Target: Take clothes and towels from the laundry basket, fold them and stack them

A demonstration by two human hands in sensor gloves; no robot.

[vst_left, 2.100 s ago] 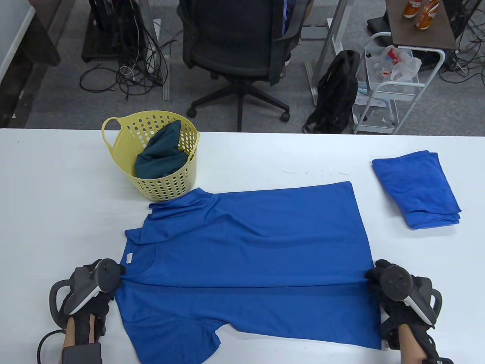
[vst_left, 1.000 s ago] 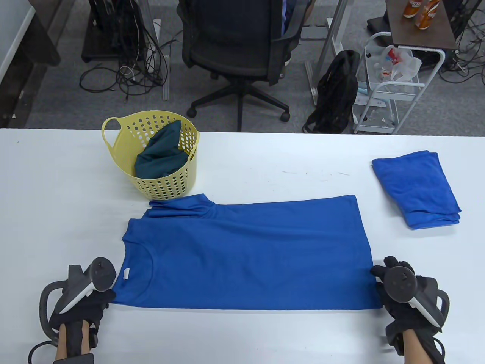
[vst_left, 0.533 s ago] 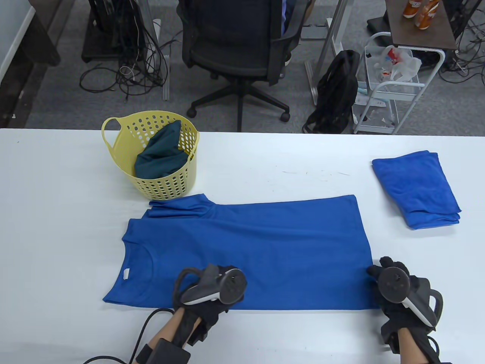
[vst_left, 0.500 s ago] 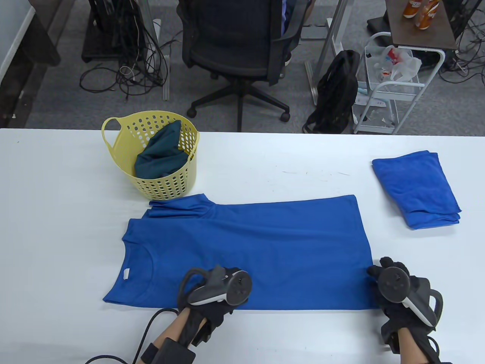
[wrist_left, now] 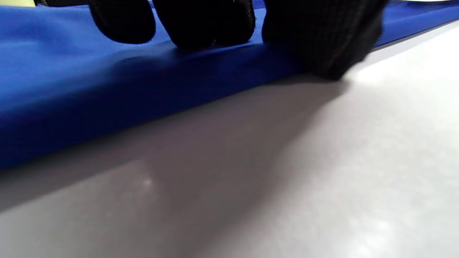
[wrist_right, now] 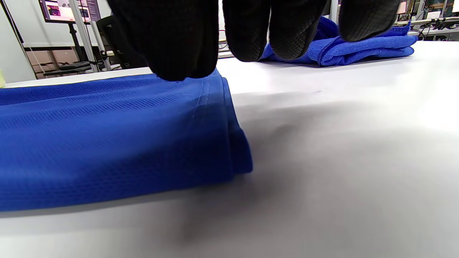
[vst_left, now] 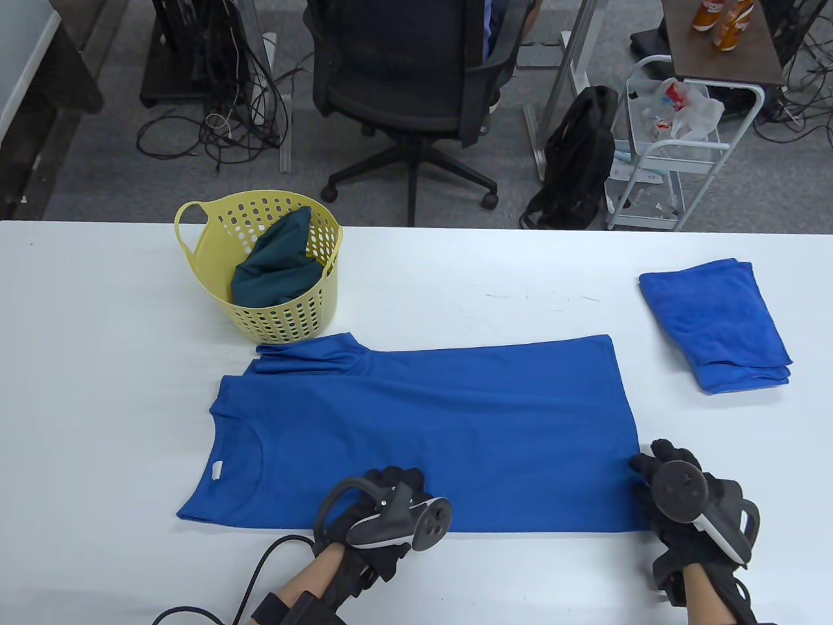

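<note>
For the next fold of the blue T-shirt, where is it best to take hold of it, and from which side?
Probably the hem corners at the right end of the blue T-shirt, coming from the right: it lies flat, folded lengthwise, and the right hand is already at the near corner, so that end can be carried toward the collar.

White table [vst_left: 97, 364]: yellow basket [vst_left: 260, 322], blue shirt [vst_left: 423, 430], folded towel [vst_left: 716, 322].

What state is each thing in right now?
Shirt: folded lengthwise, flat on the table, one sleeve sticking out.
Towel: folded, lying apart.
Basket: upright, dark cloth inside.
Left hand: fingers on the shirt's near edge.
Right hand: at the shirt's hem corner.
</note>
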